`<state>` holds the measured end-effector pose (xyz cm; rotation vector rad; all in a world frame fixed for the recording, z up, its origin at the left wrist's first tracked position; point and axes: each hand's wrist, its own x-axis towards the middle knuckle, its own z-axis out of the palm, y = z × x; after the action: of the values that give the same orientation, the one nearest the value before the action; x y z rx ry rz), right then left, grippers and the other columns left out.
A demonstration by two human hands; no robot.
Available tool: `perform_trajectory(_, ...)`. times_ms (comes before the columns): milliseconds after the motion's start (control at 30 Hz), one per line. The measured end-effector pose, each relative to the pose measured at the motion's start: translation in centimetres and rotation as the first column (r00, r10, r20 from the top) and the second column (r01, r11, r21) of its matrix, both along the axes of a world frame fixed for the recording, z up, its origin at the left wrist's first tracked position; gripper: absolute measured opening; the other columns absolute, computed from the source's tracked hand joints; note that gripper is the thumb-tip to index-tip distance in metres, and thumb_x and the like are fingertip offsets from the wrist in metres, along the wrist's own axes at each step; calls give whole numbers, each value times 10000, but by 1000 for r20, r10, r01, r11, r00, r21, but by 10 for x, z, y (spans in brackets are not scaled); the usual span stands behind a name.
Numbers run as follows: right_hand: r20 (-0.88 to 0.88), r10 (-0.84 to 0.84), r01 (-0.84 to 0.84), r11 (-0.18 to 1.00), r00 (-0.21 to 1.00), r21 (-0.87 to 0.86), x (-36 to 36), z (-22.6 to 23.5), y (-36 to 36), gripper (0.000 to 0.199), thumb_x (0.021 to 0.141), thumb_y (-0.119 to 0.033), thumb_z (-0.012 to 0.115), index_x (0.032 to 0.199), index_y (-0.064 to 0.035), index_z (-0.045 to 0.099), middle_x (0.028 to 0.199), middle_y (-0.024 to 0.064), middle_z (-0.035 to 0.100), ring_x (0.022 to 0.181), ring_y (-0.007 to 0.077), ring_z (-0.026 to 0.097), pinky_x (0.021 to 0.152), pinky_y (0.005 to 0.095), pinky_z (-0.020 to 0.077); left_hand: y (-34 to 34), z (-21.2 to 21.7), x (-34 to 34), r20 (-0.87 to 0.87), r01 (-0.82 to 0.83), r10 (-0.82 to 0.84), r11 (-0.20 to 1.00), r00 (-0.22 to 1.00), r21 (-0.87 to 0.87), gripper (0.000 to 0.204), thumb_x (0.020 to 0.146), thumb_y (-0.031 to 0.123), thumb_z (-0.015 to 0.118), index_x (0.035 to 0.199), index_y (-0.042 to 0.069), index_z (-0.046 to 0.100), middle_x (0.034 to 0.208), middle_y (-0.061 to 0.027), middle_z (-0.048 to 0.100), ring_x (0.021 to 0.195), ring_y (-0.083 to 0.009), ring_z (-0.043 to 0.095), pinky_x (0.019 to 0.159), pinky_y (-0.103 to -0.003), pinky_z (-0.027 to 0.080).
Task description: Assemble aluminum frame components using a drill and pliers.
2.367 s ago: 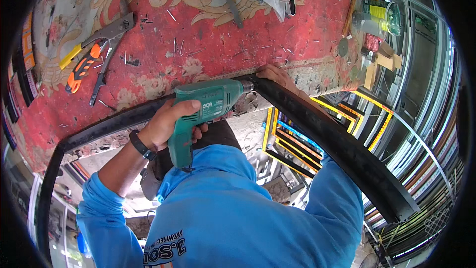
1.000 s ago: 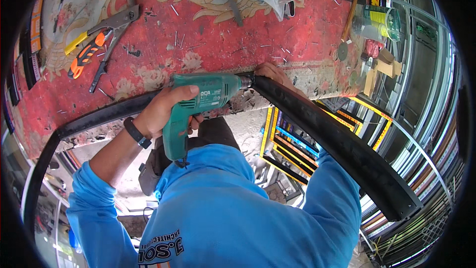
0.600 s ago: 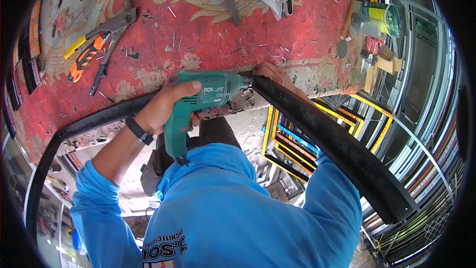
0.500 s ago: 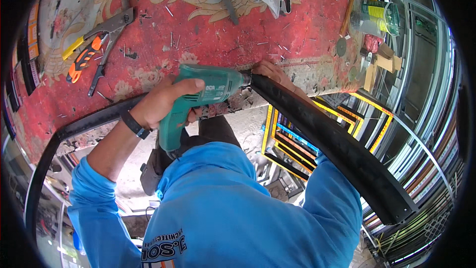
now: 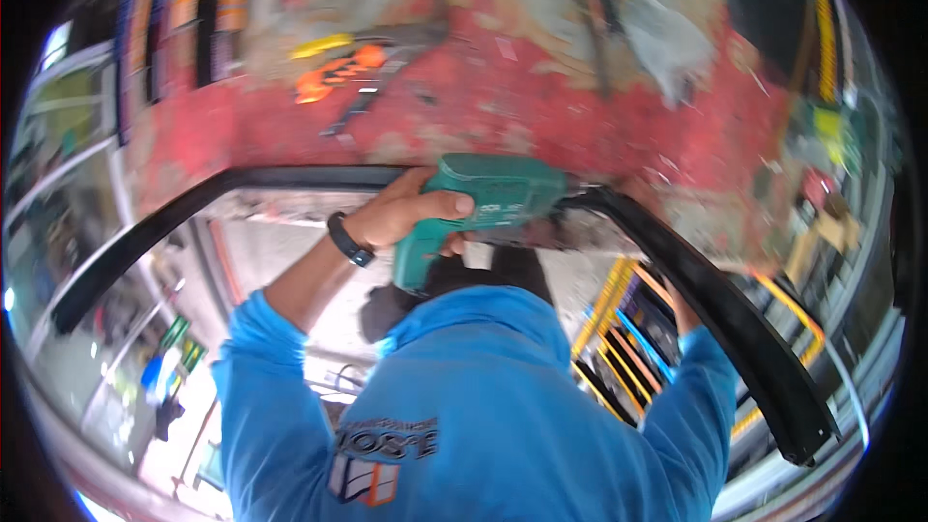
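Note:
My left hand (image 5: 411, 215) is closed around the handle of a green power drill (image 5: 503, 184), with a dark band on the wrist. The drill lies level, its front end pointing right at the corner end of a long black profile bar (image 5: 720, 314). This bar slants down toward the lower right. Behind its upper end, my right hand (image 5: 636, 195) is blurred and partly covered; it appears to grip the bar there, though its fingers are hard to make out. Another black length (image 5: 314, 178) runs left from behind my left hand and bends down at a corner.
On the worn red patterned tabletop (image 5: 541, 126) lie orange-handled pliers (image 5: 338, 72), a yellow-handled tool (image 5: 322, 45) and a clear plastic bag (image 5: 667, 43). Yellow-edged frames (image 5: 619, 329) stand below the table edge. Long profiles and a cardboard piece (image 5: 836, 230) are at right.
The whole view has swung, so table, tools and drill sit farther right in the picture and the image is blurred. My left hand still holds the drill against the bar's corner end.

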<state>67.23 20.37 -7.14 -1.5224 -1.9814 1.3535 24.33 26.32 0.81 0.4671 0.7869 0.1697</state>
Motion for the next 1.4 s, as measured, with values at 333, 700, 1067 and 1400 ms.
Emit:
perform_trajectory(333,140,-45,1,953,989,303,0,-12,-27,344,757,-101,831,1030,-91,621,955,112,609,900,361,622,811,447,506,-16,48,-118,-292,81,730,311,617,947,1072,814,349,806,1628,40,181,1292,-205,596,1095,-383,613,930,-429,530)
perform_trajectory(700,73,-239,190,895,968,405,6,-40,-55,551,752,-241,872,1241,-111,655,1185,119,650,1150,332,618,1009,449,495,-5,-98,-217,-793,563,584,719,-172,408,1105,817,455,776,1655,141,127,1201,-430,559,1020,-528,598,910,-552,509)
perform_trajectory(1067,252,-558,299,711,790,636,84,-104,-24,282,806,-217,709,1054,-86,733,1135,198,704,1110,369,646,957,485,500,42,-127,-62,-579,742,713,123,396,659,453,879,154,691,1297,11,591,1257,-258,619,1167,-440,582,974,-515,498)
perform_trajectory(1400,-150,-643,648,761,751,-18,75,-83,33,217,888,-186,663,1070,-98,741,1000,97,765,956,315,723,843,387,559,52,17,-16,-523,340,683,398,510,852,234,981,235,689,994,14,614,860,-35,603,832,-128,559,749,-309,459)
